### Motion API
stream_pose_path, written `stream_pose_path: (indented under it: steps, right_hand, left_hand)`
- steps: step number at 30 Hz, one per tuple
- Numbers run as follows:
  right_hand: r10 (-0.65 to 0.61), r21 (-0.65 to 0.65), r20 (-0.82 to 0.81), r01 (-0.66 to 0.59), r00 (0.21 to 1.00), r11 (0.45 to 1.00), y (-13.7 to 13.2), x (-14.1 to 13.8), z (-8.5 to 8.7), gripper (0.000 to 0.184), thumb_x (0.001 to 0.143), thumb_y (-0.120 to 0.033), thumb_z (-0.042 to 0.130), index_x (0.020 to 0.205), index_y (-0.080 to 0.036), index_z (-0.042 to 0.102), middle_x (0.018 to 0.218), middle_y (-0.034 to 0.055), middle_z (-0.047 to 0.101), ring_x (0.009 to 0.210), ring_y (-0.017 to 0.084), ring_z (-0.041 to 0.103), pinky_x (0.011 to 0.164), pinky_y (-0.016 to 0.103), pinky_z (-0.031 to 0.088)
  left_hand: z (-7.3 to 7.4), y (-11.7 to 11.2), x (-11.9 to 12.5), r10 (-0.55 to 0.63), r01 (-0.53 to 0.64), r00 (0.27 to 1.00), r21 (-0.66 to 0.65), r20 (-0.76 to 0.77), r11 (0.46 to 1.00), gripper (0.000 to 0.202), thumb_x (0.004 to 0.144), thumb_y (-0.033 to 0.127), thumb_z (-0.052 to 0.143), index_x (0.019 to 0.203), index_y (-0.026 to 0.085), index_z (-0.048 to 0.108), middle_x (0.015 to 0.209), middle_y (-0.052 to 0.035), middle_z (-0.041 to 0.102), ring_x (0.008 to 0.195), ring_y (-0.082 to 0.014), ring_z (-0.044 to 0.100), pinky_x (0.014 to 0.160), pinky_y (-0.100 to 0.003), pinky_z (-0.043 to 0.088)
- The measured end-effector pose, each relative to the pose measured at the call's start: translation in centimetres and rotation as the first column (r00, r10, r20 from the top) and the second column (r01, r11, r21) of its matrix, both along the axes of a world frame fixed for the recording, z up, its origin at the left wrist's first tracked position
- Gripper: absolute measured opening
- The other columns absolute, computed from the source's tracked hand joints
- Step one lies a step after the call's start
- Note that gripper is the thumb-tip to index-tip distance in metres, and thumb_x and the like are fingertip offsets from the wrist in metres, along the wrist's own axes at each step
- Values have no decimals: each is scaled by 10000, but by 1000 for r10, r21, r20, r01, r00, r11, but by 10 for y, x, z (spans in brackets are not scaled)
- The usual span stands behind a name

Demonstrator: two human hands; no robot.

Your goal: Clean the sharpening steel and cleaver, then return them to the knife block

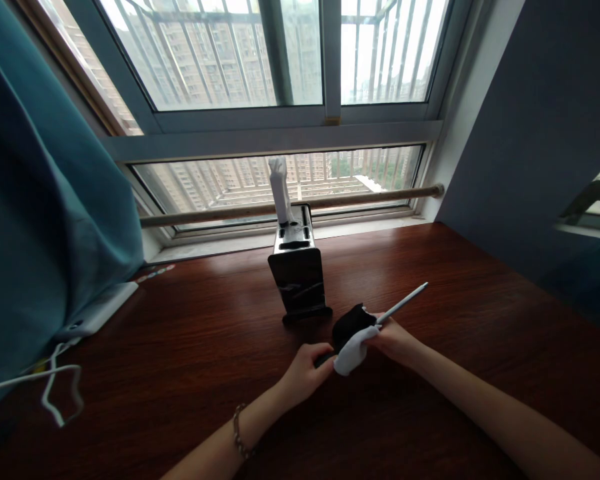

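My left hand (305, 370) is closed round the dark handle of a knife (405, 300), whose pale blade points up and to the right. My right hand (393, 339) pinches a white cloth (351, 353) wrapped round the blade near the handle. A dark patch, maybe part of the cloth or the handle, shows just above the white cloth. Both hands hover over the dark wooden table (190, 347), just in front of a black knife block (299, 270).
The knife block stands upright mid-table with a white handle (280, 187) sticking out of its top. A teal curtain (45, 220) hangs at left, with a white power strip (103, 308) and white cable (55, 387) below it. A window runs behind; a grey wall stands at right.
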State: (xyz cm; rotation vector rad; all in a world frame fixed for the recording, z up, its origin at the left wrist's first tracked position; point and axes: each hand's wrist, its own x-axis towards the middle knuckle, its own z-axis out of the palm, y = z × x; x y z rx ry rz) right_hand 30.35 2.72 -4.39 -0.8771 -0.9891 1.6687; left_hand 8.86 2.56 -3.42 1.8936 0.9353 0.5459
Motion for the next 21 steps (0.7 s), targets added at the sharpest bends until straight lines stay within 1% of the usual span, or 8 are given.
stream_pose_path:
  steps: [2, 4, 7, 9, 10, 12, 17, 21]
  right_hand:
    - [-47, -17, -11, 47, 999, 999, 0, -1, 3, 255, 528, -166, 761, 692, -123, 571, 619, -28, 568, 583, 66, 492, 585, 213, 406]
    - [-80, -36, -25, 79, 996, 996, 2, 0, 4, 267, 519, -153, 766, 712, -123, 583, 642, -18, 589, 611, 76, 518, 599, 213, 421]
    - [-133, -79, -51, 129, 990, 988, 9, 8, 4, 283, 521, -168, 768, 751, -120, 611, 695, 10, 629, 672, 112, 572, 659, 251, 465]
    - [-192, -104, -55, 186, 980, 977, 16, 18, 4, 283, 530, -197, 769, 760, -119, 624, 725, 28, 647, 704, 134, 595, 696, 281, 486]
    - [-233, -113, -55, 226, 971, 968, 20, 24, 4, 279, 533, -212, 770, 756, -118, 630, 732, 33, 653, 710, 139, 601, 705, 288, 492]
    - [-320, -128, -56, 311, 946, 942, 27, 35, 6, 269, 540, -238, 770, 742, -119, 640, 740, 41, 661, 708, 140, 609, 711, 289, 505]
    - [-487, -109, -79, 478, 870, 871, 39, 55, 14, 249, 538, -261, 777, 714, -148, 641, 708, 20, 663, 651, 125, 609, 635, 250, 528]
    - [-611, -72, -81, 607, 787, 791, 43, 64, 20, 240, 555, -287, 766, 710, -169, 625, 661, -5, 648, 598, 114, 598, 543, 214, 520]
  left_hand:
    - [0, -1, 0, 14, -2, 997, 171, -70, 985, 280, 846, 355, 472, 769, 126, 614, 662, -12, 594, 622, -108, 536, 586, -208, 372]
    - [-2, -1, -1, 42, 7, 989, 324, -144, 946, 238, 850, 316, 462, 823, 133, 611, 719, -34, 635, 663, -135, 584, 614, -224, 395]
    - [-8, 0, -4, 104, 22, 974, 536, -203, 844, 207, 853, 295, 455, 859, 140, 592, 753, -60, 654, 679, -160, 618, 615, -238, 425]
    - [-12, 2, -7, 135, 23, 970, 632, -200, 775, 193, 859, 282, 447, 870, 144, 583, 757, -65, 657, 672, -160, 625, 615, -240, 443]
    - [-14, 3, -8, 144, 22, 970, 659, -197, 751, 186, 861, 276, 446, 875, 146, 579, 763, -67, 657, 672, -158, 627, 618, -240, 451]
    - [-14, 4, -9, 158, 17, 968, 679, -195, 734, 175, 864, 267, 445, 877, 147, 572, 763, -63, 655, 670, -155, 630, 622, -242, 463]
    - [-12, 3, -9, 160, -3, 971, 660, -177, 751, 158, 866, 261, 445, 873, 155, 562, 722, -39, 638, 649, -148, 628, 597, -237, 463]
    - [-12, 2, -9, 152, 8, 974, 689, -171, 725, 160, 864, 259, 442, 870, 150, 559, 724, -46, 638, 646, -153, 626, 594, -241, 460]
